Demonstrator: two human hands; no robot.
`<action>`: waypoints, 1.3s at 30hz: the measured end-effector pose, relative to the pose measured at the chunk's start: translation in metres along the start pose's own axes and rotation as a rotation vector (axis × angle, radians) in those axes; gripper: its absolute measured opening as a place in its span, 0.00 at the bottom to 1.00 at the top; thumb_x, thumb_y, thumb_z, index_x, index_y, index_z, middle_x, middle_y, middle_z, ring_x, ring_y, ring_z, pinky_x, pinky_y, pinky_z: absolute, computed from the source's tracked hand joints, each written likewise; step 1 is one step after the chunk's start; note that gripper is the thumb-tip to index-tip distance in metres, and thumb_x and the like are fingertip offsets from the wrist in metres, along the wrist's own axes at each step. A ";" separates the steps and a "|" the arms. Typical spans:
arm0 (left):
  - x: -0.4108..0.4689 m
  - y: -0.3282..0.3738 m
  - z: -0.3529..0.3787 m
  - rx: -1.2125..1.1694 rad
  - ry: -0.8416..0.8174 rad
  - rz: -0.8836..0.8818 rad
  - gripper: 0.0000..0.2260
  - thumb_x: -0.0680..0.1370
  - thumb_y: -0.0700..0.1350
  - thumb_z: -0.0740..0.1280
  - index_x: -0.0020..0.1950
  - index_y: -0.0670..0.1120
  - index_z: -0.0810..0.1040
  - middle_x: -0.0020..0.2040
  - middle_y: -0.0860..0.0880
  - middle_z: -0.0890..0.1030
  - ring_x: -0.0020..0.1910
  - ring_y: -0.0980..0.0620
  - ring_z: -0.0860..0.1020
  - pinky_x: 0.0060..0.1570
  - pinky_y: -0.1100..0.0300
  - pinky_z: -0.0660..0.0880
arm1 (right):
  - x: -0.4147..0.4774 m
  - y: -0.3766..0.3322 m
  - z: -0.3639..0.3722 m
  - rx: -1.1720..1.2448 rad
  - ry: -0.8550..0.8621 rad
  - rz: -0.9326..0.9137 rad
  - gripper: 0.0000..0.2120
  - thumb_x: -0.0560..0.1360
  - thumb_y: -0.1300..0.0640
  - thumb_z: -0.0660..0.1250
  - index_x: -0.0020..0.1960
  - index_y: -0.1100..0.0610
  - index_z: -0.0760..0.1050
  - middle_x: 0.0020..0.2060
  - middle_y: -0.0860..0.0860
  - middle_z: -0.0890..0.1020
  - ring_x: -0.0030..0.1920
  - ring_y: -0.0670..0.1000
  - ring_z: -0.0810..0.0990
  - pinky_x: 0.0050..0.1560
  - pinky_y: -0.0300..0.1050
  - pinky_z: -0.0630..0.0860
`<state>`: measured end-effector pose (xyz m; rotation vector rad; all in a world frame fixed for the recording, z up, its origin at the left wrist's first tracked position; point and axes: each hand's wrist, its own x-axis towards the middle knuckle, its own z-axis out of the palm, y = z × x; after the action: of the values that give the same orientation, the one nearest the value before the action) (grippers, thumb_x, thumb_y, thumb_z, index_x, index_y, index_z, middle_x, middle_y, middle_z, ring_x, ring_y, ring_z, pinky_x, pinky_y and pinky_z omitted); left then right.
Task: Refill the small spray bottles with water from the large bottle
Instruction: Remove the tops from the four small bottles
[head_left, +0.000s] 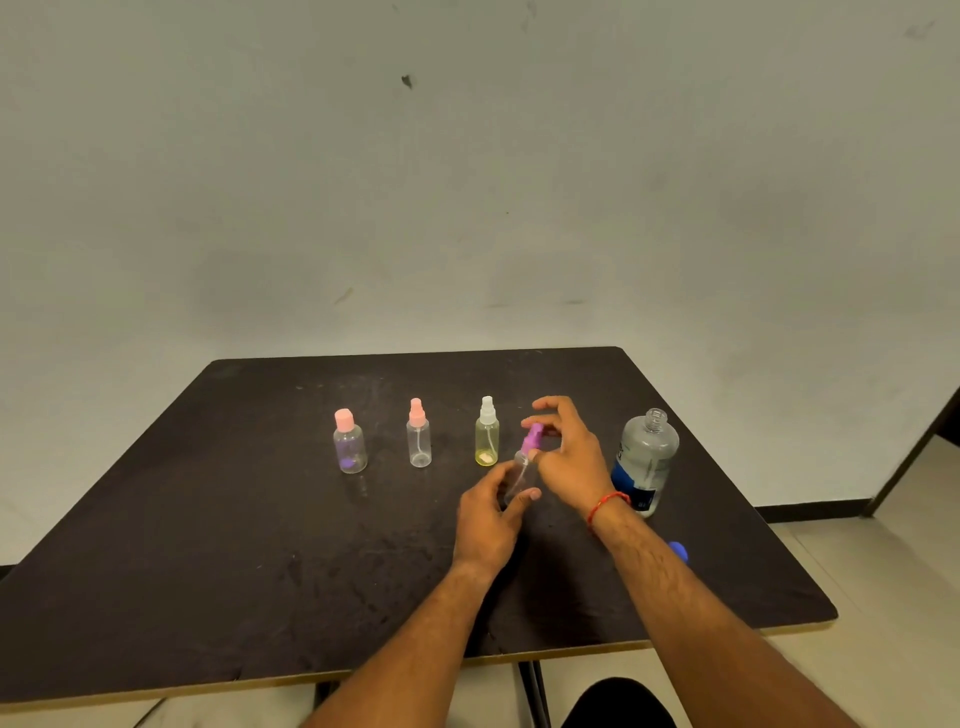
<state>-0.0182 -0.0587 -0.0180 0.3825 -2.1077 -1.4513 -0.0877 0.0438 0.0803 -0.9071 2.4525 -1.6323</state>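
Note:
My left hand (491, 519) grips the clear body of a small spray bottle (519, 470), tilted slightly left. My right hand (563, 452) pinches its purple spray top (533, 436) between thumb and fingers. The large water bottle (644, 460) stands uncapped just right of my right hand, with a blue label low on its side. To the left stand three more small bottles in a row: a yellowish one with a white sprayer (487, 439), a clear one with a pink sprayer (418, 434), and a clear one with a pink cap (349, 441).
A blue cap (678, 549) lies on the dark table (234, 545) behind my right forearm. The table's right edge is near the large bottle. A pale wall rises behind the table, and tiled floor shows at the right.

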 end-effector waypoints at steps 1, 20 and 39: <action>0.000 0.000 0.000 -0.006 0.005 -0.003 0.18 0.76 0.48 0.75 0.66 0.52 0.79 0.56 0.62 0.82 0.57 0.68 0.78 0.60 0.66 0.75 | 0.000 0.000 0.001 -0.007 0.014 0.006 0.24 0.72 0.65 0.71 0.62 0.48 0.67 0.53 0.46 0.79 0.53 0.44 0.79 0.44 0.32 0.76; 0.000 0.000 0.000 -0.007 -0.005 0.014 0.16 0.77 0.48 0.74 0.64 0.54 0.79 0.57 0.58 0.83 0.59 0.62 0.80 0.62 0.58 0.78 | -0.002 -0.006 0.006 -0.092 0.059 0.099 0.22 0.70 0.49 0.76 0.58 0.49 0.68 0.44 0.46 0.78 0.43 0.43 0.78 0.39 0.32 0.71; -0.002 0.006 -0.001 0.053 -0.014 -0.007 0.14 0.76 0.48 0.75 0.61 0.57 0.79 0.52 0.62 0.82 0.54 0.65 0.79 0.57 0.65 0.76 | 0.003 -0.010 -0.012 -0.332 0.058 -0.001 0.04 0.71 0.54 0.73 0.42 0.49 0.79 0.38 0.44 0.80 0.41 0.44 0.78 0.43 0.39 0.76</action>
<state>-0.0150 -0.0563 -0.0131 0.4009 -2.1620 -1.4083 -0.0905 0.0497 0.0954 -0.9038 2.8171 -1.2888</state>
